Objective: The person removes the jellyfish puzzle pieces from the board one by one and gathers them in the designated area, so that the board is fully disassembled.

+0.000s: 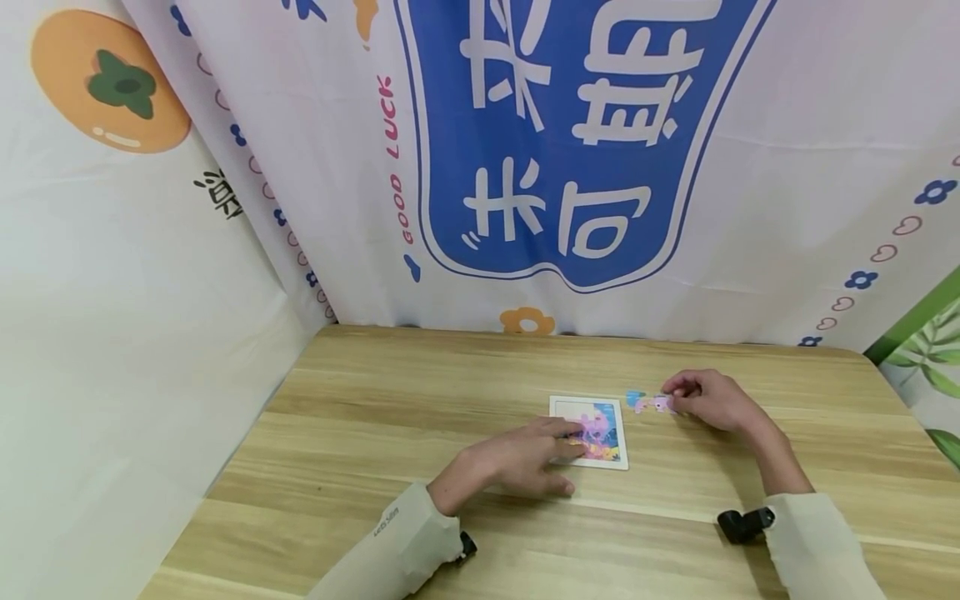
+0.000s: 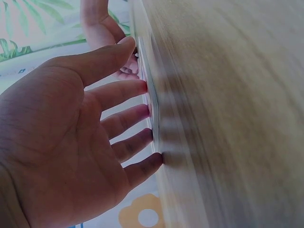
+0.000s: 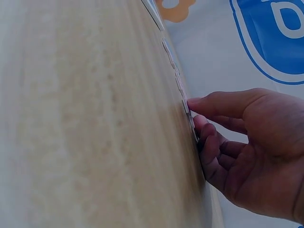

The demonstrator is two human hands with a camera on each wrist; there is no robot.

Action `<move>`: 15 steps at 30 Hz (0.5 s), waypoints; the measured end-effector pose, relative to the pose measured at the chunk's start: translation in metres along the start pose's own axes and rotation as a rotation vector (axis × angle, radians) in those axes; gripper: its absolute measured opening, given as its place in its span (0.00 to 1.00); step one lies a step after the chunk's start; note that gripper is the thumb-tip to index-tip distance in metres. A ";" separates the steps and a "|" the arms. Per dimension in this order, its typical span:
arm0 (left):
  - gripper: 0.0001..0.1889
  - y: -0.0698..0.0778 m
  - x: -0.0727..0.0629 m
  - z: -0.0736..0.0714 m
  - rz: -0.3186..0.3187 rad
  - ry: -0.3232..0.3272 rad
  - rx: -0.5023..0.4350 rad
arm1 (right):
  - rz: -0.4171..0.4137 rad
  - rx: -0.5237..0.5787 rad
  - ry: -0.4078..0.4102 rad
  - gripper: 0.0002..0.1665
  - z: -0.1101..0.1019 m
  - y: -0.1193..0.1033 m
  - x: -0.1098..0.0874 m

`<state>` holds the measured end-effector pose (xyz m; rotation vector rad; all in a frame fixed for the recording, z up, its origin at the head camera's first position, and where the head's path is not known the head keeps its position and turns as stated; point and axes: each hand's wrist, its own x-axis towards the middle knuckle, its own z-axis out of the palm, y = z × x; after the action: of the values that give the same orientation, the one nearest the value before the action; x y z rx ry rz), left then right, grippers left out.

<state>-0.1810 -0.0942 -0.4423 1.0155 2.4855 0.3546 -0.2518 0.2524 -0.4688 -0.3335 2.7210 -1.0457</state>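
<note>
A small jigsaw puzzle in a white-bordered tray [image 1: 622, 459] lies on the table, with a pink, blue and yellow picture on its right part and a pale area at its upper left. My left hand [image 1: 528, 457] rests its spread fingertips on the puzzle, the thumb on the table side nearest me. Right of the tray, loose jigsaw pieces [image 1: 636, 402] lie in a short row. At the row's right end my right hand [image 1: 712, 402] pinches a pink jigsaw piece [image 1: 662, 403] between thumb and curled fingers, low at the tabletop in the right wrist view.
The wood-grain table [image 1: 360, 417] backs onto a printed cloth [image 1: 360, 275] with a large blue sign. A white cloth hangs along the left side. Black wrist mounts [image 1: 744, 526] sit at both sleeves.
</note>
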 end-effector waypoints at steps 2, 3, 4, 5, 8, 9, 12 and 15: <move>0.33 0.000 0.000 0.000 -0.001 0.001 -0.001 | -0.001 0.003 0.001 0.13 0.000 0.000 0.000; 0.33 0.000 0.000 0.000 -0.001 0.001 -0.001 | -0.002 0.001 0.002 0.13 0.000 -0.001 0.000; 0.33 0.000 0.000 0.000 -0.002 0.001 -0.001 | -0.003 -0.002 0.003 0.13 0.000 -0.001 0.000; 0.33 0.000 0.000 0.000 -0.002 0.001 -0.002 | -0.004 -0.004 0.004 0.13 0.000 -0.001 0.001; 0.33 -0.001 0.001 0.000 0.000 0.002 -0.002 | 0.001 -0.007 0.004 0.13 0.000 -0.001 0.001; 0.33 -0.001 0.001 0.000 0.001 0.003 -0.003 | 0.004 -0.008 0.004 0.13 0.000 -0.001 0.001; 0.33 -0.001 0.002 0.000 0.003 0.003 0.000 | 0.006 -0.014 0.007 0.13 0.000 -0.002 0.001; 0.33 -0.001 0.002 0.000 0.002 0.005 0.000 | -0.007 -0.018 0.018 0.13 0.000 -0.004 0.001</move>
<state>-0.1827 -0.0935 -0.4431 1.0185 2.4892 0.3580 -0.2522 0.2492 -0.4663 -0.3386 2.7481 -1.0320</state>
